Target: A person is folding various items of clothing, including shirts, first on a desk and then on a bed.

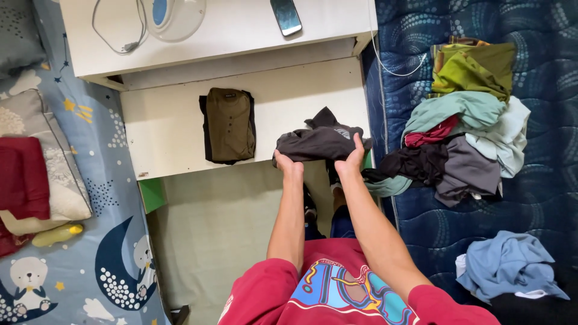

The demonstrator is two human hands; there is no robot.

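Both my hands grip a dark grey garment [316, 142], folded into a bundle, at the front right of a white shelf [168, 129]. My left hand [288, 164] holds its left end and my right hand [351, 161] holds its right end. Part of the garment sticks up behind my fingers. To the left on the same shelf lies a folded olive-brown shirt [230, 123] on top of a black folded piece.
A heap of mixed clothes [466, 120] lies on the blue mattress [542, 198] at right, with a light blue garment [509, 265] nearer me. The upper white surface [241, 27] holds a phone [285, 15], a cable and a clear bowl. Patterned bedding and pillows are at left.
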